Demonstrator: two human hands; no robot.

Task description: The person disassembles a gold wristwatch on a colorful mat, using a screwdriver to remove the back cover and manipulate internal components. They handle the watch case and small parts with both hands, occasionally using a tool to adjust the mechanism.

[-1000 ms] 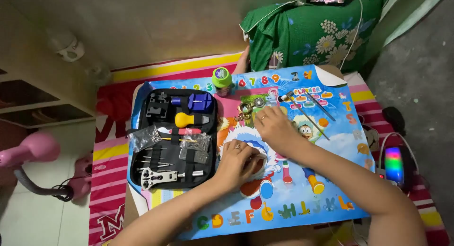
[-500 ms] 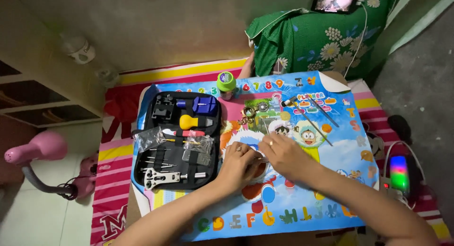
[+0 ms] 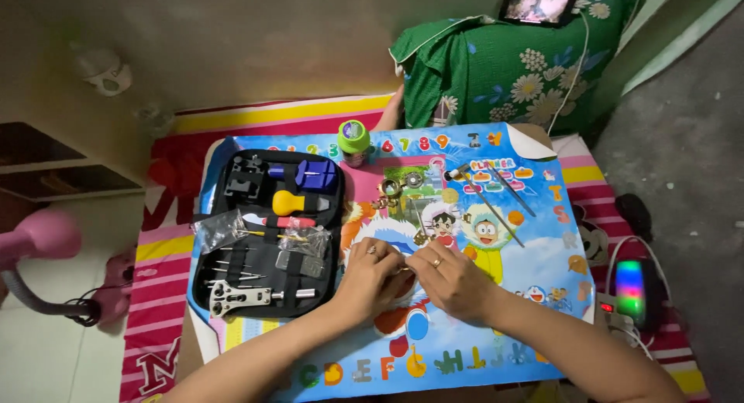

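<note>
Pinched between the fingertips of left hand (image 3: pixel 370 275) and right hand (image 3: pixel 453 279), over the middle of the cartoon mat (image 3: pixel 535 263) on the surface: a small part, too tiny to identify. Both hands curled nearly closed, touching. Open tool case (image 3: pixel 267 232) just left.

Your left hand (image 3: pixel 372 275) and right hand (image 3: pixel 453 279) meet mid-mat (image 3: pixel 535 271). Just left, an open tool case (image 3: pixel 267 232) blocks sideways travel. Ahead lie small metal parts (image 3: pixel 399 187), possibly watch pieces, and two thin tools (image 3: pixel 496 198). Bare mat lies open to the right and toward you.
</note>
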